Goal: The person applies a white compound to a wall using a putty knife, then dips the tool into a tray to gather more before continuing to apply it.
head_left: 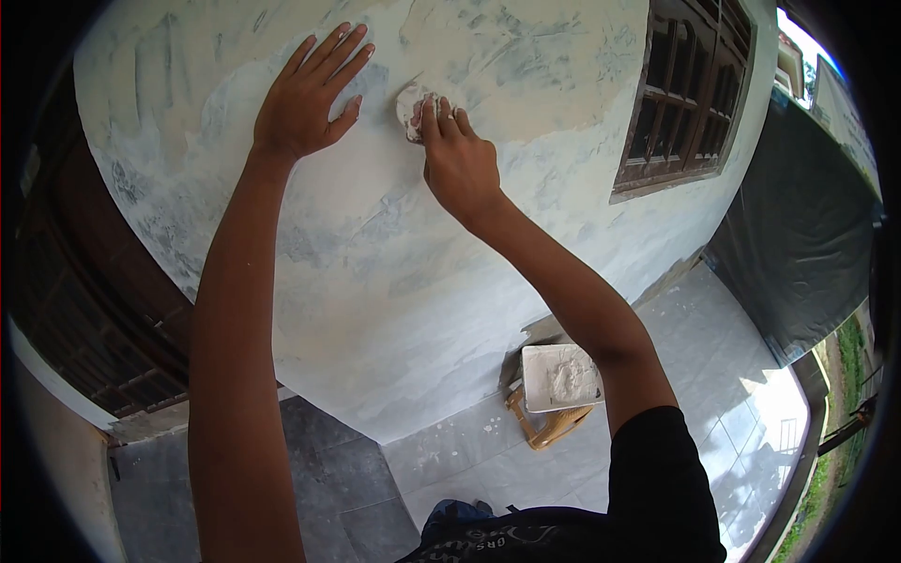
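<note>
My left hand (305,103) is pressed against the wall (338,235), palm toward it and fingers stretched out, with white smears on the fingertips. To its right, my right hand (462,159) grips a small putty-smeared hand tool (411,108) held against the wall surface. White paste coats the tool and some of my fingers, so its exact kind cannot be made out. Patchy white and grey filler covers the wall around both hands. Below my right arm, a white tray (535,380) of thick white paste (574,375) rests on a brown stool (544,430).
A brown wooden window (690,89) is set in the wall at the upper right. Dark woodwork (103,253) stands at the left. Grey floor tiles (450,460) with white spots lie below. A black sheet (798,216) hangs at the right.
</note>
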Demonstrator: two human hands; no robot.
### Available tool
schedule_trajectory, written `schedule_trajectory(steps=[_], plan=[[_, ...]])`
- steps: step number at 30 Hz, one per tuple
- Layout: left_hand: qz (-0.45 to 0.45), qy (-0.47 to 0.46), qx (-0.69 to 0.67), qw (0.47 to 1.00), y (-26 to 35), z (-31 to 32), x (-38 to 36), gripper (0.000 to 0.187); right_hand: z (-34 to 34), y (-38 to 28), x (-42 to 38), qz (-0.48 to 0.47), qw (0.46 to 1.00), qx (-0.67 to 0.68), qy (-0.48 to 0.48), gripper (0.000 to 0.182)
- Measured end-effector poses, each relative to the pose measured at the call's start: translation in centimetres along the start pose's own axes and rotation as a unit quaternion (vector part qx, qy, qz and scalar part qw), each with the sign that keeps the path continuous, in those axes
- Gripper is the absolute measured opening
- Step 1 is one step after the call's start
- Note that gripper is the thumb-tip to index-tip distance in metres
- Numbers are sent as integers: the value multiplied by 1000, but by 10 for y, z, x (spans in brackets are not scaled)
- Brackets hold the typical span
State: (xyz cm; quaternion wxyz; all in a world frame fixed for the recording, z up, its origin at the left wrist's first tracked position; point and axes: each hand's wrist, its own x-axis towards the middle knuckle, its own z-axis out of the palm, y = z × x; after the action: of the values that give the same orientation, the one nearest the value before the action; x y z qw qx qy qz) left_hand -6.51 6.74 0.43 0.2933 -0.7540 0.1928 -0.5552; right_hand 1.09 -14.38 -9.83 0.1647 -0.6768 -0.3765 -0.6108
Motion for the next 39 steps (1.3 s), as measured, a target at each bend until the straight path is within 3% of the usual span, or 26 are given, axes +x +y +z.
schedule_trajectory(steps=[2,4,6,8,11,14,18,20,22,23,25,26,27,29,30,32,35,37,39], plan=[[-5,-6,12,1000,1,-2,-1,63,-19,-30,-40,-34,994,75,-72,50],[-4,-9,27,1000,-1,-1,2,61,-34,-43,-62,-3,965,214,-149,46],[-6,-11,34,999,0,0,0,61,-42,-28,-50,47,964,223,-136,41],[-4,-11,34,999,0,0,-1,61,-48,9,-15,121,971,202,-34,32],[-6,-7,30,1000,1,0,0,61,-38,71,31,148,982,61,103,29],[-4,-8,33,999,0,0,1,61,-11,84,35,134,990,-20,47,38],[-5,-8,35,999,2,-2,2,62,-4,6,-21,29,999,-5,-14,46],[-4,-7,16,1000,0,0,-2,64,-14,-30,-58,4,994,102,-46,47],[2,-2,4,1000,-1,2,1,65,-33,-43,-71,47,967,208,-140,47],[2,-5,6,1000,-1,1,0,65,-36,-38,-69,68,962,222,-144,45],[1,-10,9,1000,-2,0,0,65,-47,-9,-36,115,966,225,-46,32],[-2,-10,22,1000,-1,-1,1,63,-46,12,-18,125,976,177,-15,38],[-5,-9,35,999,1,-2,2,62,-42,34,-1,133,978,151,53,31],[-4,-7,37,999,1,0,1,61,-40,66,26,143,984,64,85,26],[-2,-5,40,999,0,0,1,61,-32,76,33,172,984,36,41,33],[-2,-5,42,999,-2,-1,1,61,-7,72,27,116,992,-17,45,42],[-2,-7,19,1000,0,0,1,62,7,8,-16,40,998,-28,-25,51],[-3,-6,1,1000,0,0,0,64,-5,-37,-53,-27,997,26,-64,51],[-2,-11,5,1000,-1,0,0,64,-19,-63,-85,-15,972,176,-155,51]])
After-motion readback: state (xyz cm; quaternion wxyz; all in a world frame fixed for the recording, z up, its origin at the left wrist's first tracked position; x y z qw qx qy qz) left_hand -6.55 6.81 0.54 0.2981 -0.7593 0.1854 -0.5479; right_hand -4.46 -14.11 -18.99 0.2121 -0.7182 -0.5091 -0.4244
